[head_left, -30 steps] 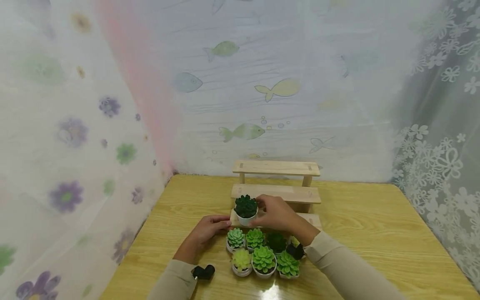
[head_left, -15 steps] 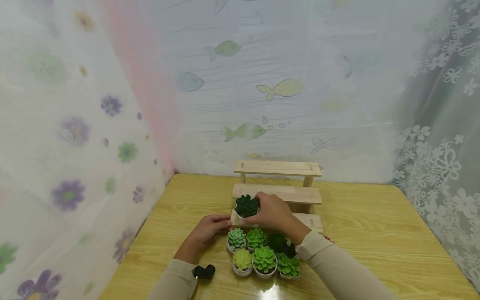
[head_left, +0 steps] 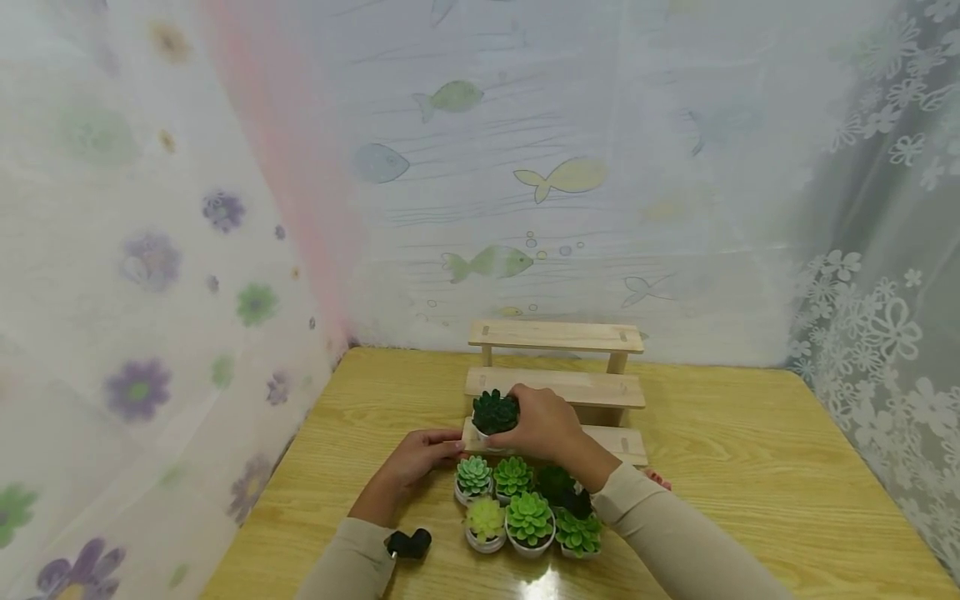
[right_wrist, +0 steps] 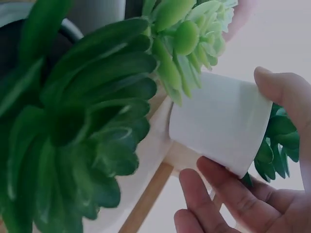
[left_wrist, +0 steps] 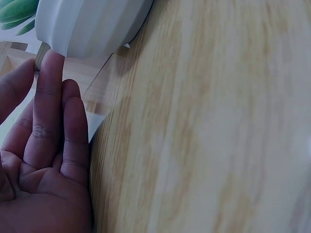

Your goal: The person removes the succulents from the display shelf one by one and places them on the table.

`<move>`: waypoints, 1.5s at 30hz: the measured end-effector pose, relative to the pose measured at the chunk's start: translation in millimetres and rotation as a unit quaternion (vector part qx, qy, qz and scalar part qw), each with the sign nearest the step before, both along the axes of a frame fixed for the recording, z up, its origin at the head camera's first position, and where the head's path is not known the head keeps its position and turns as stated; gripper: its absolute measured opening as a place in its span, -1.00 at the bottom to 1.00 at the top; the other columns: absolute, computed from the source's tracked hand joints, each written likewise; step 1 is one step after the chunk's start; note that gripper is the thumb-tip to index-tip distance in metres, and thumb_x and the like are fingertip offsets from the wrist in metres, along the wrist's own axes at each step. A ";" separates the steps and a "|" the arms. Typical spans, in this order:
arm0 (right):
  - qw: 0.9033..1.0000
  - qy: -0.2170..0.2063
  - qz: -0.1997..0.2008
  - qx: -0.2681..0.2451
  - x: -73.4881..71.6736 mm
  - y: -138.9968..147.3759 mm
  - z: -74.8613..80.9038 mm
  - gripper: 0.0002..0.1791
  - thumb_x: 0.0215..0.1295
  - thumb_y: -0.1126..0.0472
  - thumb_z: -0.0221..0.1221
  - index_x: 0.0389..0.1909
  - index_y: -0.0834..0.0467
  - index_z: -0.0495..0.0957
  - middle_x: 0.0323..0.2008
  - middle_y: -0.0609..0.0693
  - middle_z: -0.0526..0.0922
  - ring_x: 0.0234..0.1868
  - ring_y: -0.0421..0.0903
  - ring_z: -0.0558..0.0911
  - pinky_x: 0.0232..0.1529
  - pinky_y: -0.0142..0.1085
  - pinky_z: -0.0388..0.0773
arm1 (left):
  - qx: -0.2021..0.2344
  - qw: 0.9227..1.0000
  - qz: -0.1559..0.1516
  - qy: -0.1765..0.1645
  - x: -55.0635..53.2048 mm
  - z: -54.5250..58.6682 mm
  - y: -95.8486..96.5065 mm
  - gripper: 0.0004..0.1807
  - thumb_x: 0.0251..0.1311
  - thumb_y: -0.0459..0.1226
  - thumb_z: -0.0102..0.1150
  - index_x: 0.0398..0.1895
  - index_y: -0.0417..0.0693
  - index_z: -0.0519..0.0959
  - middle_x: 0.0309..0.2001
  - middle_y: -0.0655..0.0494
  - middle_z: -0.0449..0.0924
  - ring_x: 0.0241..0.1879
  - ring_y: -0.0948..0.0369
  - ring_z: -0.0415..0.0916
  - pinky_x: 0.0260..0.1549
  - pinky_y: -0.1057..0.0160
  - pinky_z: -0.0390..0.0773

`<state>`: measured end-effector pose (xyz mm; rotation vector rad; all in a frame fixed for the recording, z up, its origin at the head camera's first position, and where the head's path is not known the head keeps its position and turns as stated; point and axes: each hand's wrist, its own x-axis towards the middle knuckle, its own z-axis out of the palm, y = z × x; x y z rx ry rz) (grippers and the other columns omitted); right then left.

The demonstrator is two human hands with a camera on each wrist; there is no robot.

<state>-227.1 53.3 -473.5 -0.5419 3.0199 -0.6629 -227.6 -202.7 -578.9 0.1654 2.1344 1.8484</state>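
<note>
My right hand [head_left: 551,427] grips a white pot with a dark green artificial-looking succulent [head_left: 495,411], thumb on one side and fingers on the other. The pot stands at the left end of the lowest step of a wooden three-tier plant stand [head_left: 555,387]. In the right wrist view, the white pot [right_wrist: 221,121] has its base at the board. My left hand [head_left: 412,460] pinches the left end of that lowest board between thumb and finger; in the left wrist view the board's edge [left_wrist: 42,54] shows between them.
Several potted succulents stand in front of the stand, among them a yellow-green one [head_left: 484,518] and a bright green one [head_left: 529,521]. A small red thing [head_left: 657,478] shows partly behind the right sleeve. Fabric printed with fish [head_left: 491,262] hangs behind the table [head_left: 750,450].
My right hand has shifted slightly left around the pot, its thumb now across the pot's front. The succulent stays near the same spot on the lowest step. My left hand has stayed put.
</note>
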 end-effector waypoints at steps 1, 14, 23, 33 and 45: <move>1.000 0.000 0.001 -0.003 -0.2 0.7 -0.1 -0.10 -0.05 -0.45 0.47 0.19 0.05 0.57 -0.17 0.01 0.74 -0.32 -0.09 0.68 -0.39 -0.15 0.65 | 0.000 1.000 0.002 0.000 0.0 -0.3 -0.2 -0.48 0.45 -0.14 0.25 0.32 -0.29 0.55 -0.08 -0.07 0.80 -0.03 0.15 0.75 0.11 0.12 0.68; 0.999 0.013 -0.003 -0.038 4.9 25.4 7.7 -0.08 -0.04 -0.35 0.52 0.32 0.00 0.52 -0.22 -0.11 0.71 -0.38 -0.20 0.60 -0.43 -0.23 0.55 | -0.002 1.000 0.002 -0.004 -0.5 -0.9 0.0 -0.48 0.45 -0.14 0.26 0.33 -0.27 0.55 -0.06 -0.07 0.80 -0.03 0.15 0.75 0.11 0.12 0.68; 0.998 0.043 0.011 -0.032 18.9 53.3 14.8 -0.12 -0.07 -0.32 0.53 0.27 0.00 0.56 -0.30 -0.15 0.69 -0.41 -0.21 0.57 -0.39 -0.19 0.55 | -0.006 1.000 0.005 0.003 -0.2 -1.8 0.7 -0.47 0.44 -0.15 0.27 0.33 -0.29 0.55 -0.08 -0.07 0.80 -0.04 0.17 0.75 0.10 0.14 0.68; 0.995 0.061 0.022 -0.081 36.4 90.8 10.9 -0.17 -0.11 -0.30 0.56 0.21 -0.08 0.58 -0.06 -0.14 0.73 -0.09 -0.13 0.72 -0.17 -0.11 0.68 | 0.003 1.000 0.014 0.003 1.5 -1.7 1.4 -0.47 0.43 -0.16 0.28 0.33 -0.31 0.54 -0.08 -0.07 0.80 -0.07 0.17 0.76 0.09 0.15 0.69; 0.992 0.097 0.022 -0.082 66.9 128.6 11.0 -0.14 -0.10 -0.39 0.54 0.19 -0.02 0.60 -0.09 -0.10 0.74 -0.13 -0.06 0.69 -0.27 -0.15 0.62 | -0.001 1.000 0.023 0.003 4.6 1.9 4.2 -0.47 0.43 -0.15 0.28 0.33 -0.29 0.55 -0.06 -0.06 0.79 -0.07 0.18 0.75 0.09 0.11 0.69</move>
